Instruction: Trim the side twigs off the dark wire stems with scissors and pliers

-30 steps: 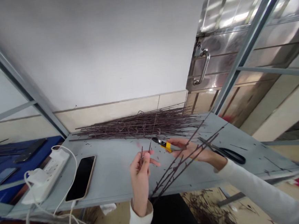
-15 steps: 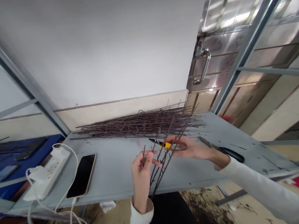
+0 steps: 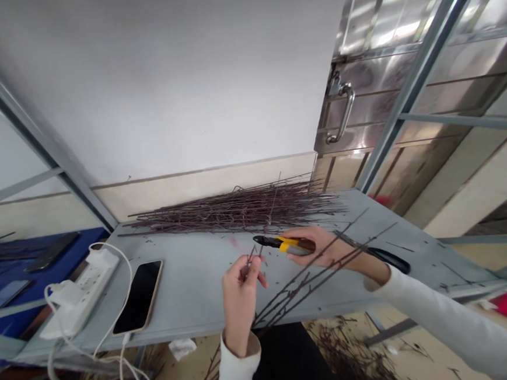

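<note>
My left hand is closed in a pinch on a thin dark twig, whose tip pokes up from the fingers. My right hand grips a pair of pliers with yellow and grey handles. Their black jaws point left, just above my left fingertips; whether they touch the twig is unclear. Several long twigs slant from my lap up across the front of my right forearm. Behind both hands lies a big pile of dark twigs on the grey table.
Black-handled scissors lie partly behind my right wrist. To the left are a phone, a white power strip and looping white cables. Metal posts frame both sides. Twig scraps litter the floor.
The long twigs have tipped to the right, from standing beside my right hand to lying across my right forearm. The pliers now show more fully in my right hand.
</note>
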`<state>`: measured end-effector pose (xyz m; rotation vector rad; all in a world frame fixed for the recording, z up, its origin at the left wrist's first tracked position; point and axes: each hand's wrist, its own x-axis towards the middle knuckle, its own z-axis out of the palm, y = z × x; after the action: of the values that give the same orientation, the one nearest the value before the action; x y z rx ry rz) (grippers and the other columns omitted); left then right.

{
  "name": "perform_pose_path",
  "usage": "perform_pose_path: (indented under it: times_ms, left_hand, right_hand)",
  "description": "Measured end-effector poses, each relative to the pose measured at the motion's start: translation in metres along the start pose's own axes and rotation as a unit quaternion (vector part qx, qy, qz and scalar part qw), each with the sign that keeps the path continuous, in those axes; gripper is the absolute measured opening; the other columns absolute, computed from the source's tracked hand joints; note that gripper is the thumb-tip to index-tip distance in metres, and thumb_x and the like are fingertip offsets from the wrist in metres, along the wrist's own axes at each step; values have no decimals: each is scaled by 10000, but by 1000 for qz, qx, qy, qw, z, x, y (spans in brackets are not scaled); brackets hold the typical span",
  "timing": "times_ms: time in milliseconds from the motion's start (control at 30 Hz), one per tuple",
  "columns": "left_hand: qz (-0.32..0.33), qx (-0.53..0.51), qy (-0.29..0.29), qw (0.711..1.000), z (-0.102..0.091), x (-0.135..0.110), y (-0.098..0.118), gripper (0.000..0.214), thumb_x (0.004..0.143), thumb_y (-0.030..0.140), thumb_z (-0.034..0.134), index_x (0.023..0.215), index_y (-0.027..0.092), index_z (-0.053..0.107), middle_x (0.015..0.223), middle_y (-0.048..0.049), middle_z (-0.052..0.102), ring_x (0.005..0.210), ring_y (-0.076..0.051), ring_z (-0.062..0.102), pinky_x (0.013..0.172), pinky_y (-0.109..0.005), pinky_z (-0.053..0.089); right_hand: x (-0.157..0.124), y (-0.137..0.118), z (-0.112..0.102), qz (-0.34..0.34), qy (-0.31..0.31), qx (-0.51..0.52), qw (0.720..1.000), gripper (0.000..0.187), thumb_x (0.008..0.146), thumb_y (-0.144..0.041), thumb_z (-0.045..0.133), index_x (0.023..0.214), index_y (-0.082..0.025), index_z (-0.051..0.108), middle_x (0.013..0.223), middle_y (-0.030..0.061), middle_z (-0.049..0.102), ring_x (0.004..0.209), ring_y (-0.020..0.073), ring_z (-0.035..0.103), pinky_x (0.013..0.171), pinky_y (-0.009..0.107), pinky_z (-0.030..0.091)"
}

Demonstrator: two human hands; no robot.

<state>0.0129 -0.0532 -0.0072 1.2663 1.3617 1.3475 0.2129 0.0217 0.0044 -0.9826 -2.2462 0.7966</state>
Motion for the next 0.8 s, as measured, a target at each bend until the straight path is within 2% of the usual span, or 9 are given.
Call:
perform_pose_path:
  times_ms: [100,233,367,500,667,800]
  left_hand:
    - [-13,-1,19,1000,3,0,-4,321,791,469,571,709,170,654,434,1,575,435,-136,481,496,-248,328]
    - [-46,-8,32,998,8,-1,-8,359,758,521,587,694,174,650,402,7,556,375,-123,416,439,-241,272]
    - [-62,-39,30,997,14,0,-15,389,735,554,597,707,169,640,394,14,553,337,-100,356,406,-234,220]
    - [-76,-85,14,993,16,0,-19,408,708,573,611,688,166,614,394,18,548,304,-77,328,379,-228,194]
    - [-63,-83,3,995,17,-3,-17,404,729,562,598,726,159,626,417,18,560,308,-70,322,371,-221,191]
    - [-44,-65,11,997,16,-4,-18,386,743,544,596,736,160,637,414,22,550,345,-91,386,401,-222,244]
  right_hand:
    - [-5,7,12,-45,57,-69,995,414,768,-335,606,1137,-148,615,1014,119,656,846,222,635,715,319,520]
    - [-13,23,29,-58,143,-152,976,435,771,-338,604,1194,-242,583,1090,99,648,1002,272,596,902,461,469]
    - [-20,36,40,-24,138,-210,967,355,790,-359,582,1135,-288,618,1106,98,655,1007,325,588,906,539,440]
    - [-24,46,51,8,154,-240,958,313,803,-368,554,1095,-282,624,1099,109,645,1016,338,579,910,545,423]
    - [-21,45,59,15,204,-220,954,405,728,-387,576,1099,-227,553,1058,137,599,1025,338,540,902,544,416]
    - [-19,32,61,62,176,-153,970,320,669,-351,574,951,-208,532,890,103,581,886,290,562,781,462,472]
